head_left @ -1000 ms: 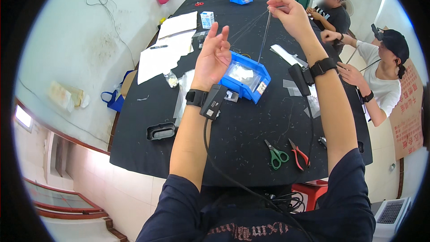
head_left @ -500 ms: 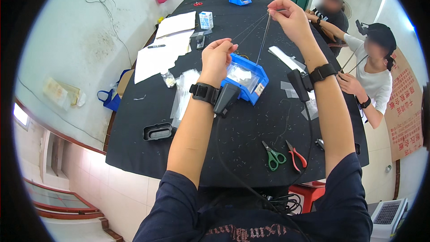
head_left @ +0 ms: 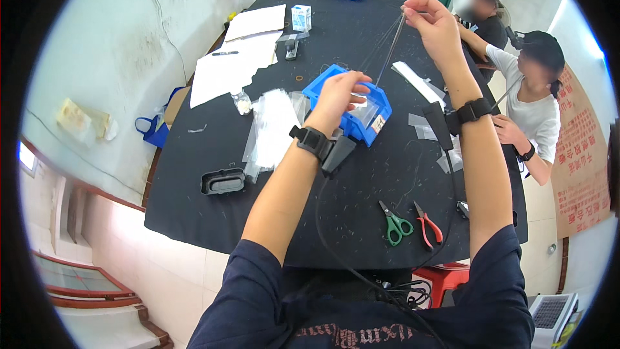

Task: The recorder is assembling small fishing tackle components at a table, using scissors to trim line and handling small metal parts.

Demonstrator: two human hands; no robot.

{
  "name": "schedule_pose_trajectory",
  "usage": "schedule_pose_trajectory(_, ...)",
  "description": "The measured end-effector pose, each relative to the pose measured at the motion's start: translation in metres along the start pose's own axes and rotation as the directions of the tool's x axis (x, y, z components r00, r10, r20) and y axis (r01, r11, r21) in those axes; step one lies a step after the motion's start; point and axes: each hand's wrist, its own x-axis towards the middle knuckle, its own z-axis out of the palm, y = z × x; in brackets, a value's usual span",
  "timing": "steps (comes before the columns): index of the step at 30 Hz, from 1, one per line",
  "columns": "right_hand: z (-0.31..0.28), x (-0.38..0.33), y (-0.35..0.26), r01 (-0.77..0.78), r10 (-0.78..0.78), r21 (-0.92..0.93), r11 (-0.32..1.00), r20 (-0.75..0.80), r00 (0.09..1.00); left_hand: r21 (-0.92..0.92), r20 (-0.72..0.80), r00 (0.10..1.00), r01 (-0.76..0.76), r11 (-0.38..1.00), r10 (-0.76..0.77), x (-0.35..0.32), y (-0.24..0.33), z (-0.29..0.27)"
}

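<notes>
Bundle of fine strands (head_left: 391,47), 1: being suspended above the far right edge of a blue tray (head_left: 363,133), the gathered top end being pinched between thumb and fingertips of the right hand (head_left: 438,29). Left hand (head_left: 336,97), 1: being held over the tray, fingers being loosely bent and slightly apart; whether any strand is being gripped there cannot be told. Handling: the bundle is being judged light, limp, slippery and prone to tangling or snapping; its gathered top is being rated the surest hold. Tools, 2: green-handled scissors (head_left: 394,224) and red-handled pliers (head_left: 427,225), being displayed side by side, near right.
</notes>
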Motion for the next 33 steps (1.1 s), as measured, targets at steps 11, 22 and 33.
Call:
schedule_pose_trajectory(11,-0.021,-0.042,0.035,-0.206,0.154,-0.415,0.886,-0.156,0.976,0.077,-0.130,0.972,-0.189,0.979,0.198,0.001,-0.018,0.012)
schedule_pose_trajectory(22,-0.039,-0.124,0.138,-0.040,0.590,-0.996,-0.081,-0.080,0.804,0.054,-0.092,0.988,-0.123,0.991,0.128,0.006,-0.017,0.004)
schedule_pose_trajectory(33,-0.044,-0.130,0.157,0.019,0.549,-0.990,-0.137,-0.060,0.834,0.019,-0.080,0.989,-0.121,0.992,0.122,0.005,-0.016,0.003)
